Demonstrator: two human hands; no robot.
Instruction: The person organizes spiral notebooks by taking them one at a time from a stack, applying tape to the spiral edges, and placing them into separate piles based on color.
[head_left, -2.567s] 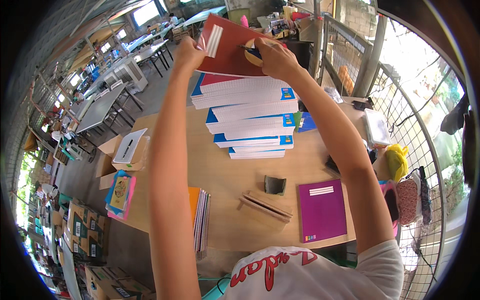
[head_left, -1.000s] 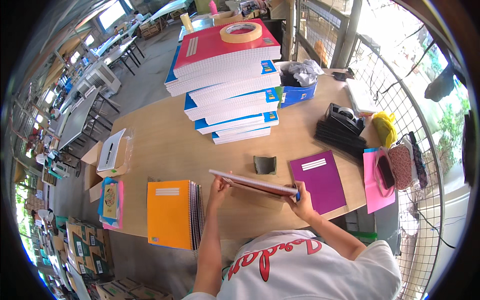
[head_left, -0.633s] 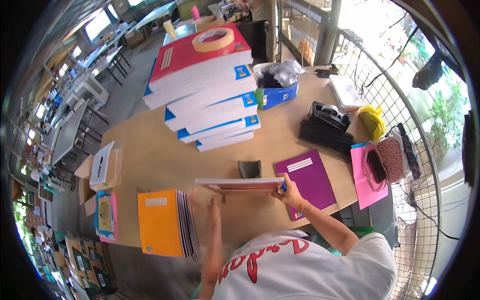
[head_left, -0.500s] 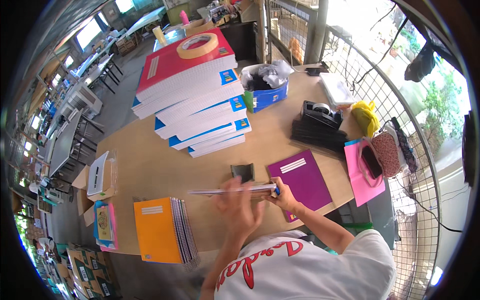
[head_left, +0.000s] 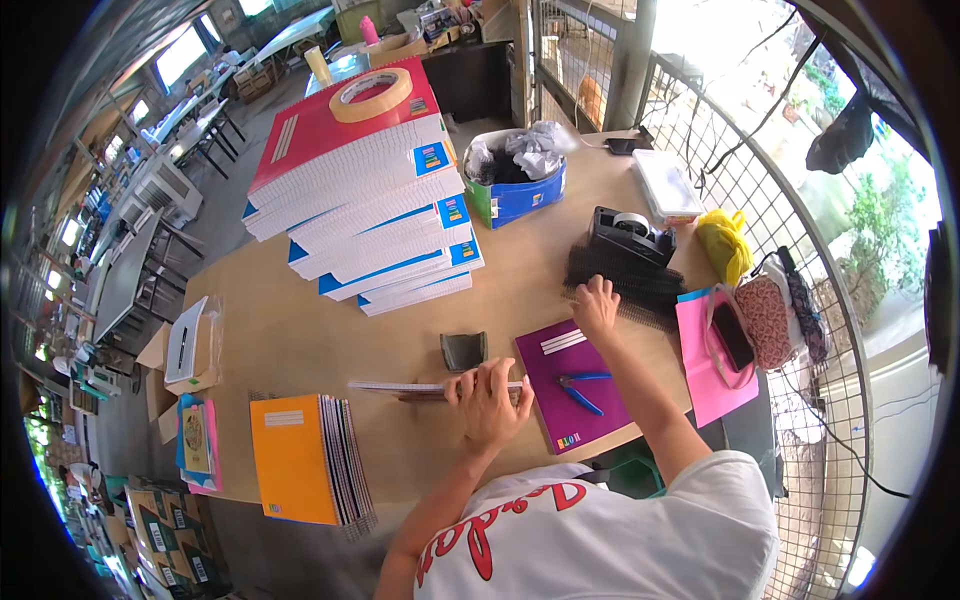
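My left hand (head_left: 490,405) is closed around the right end of a thin, unbound-looking notebook (head_left: 385,387), seen edge-on above the table. My right hand (head_left: 597,308) reaches to a pile of black binding coils (head_left: 640,290), its fingers bent and pinching at the near edge of the pile. Blue-handled pliers (head_left: 580,392) lie spread on a purple notebook (head_left: 550,405) below my right forearm. A small dark curved block (head_left: 464,351) stands just beyond my left hand.
A tall stack of notebooks (head_left: 350,170) with a tape roll (head_left: 371,95) on top stands at the far left. Orange notebooks (head_left: 290,460) lie near left. Behind the coils are a tape dispenser (head_left: 630,237) and a blue box (head_left: 515,197). A phone (head_left: 733,337) lies right.
My right hand has let go of the pliers, now on the purple notebook, and moved away to the coils. My left hand has come to grip the notebook's right end.
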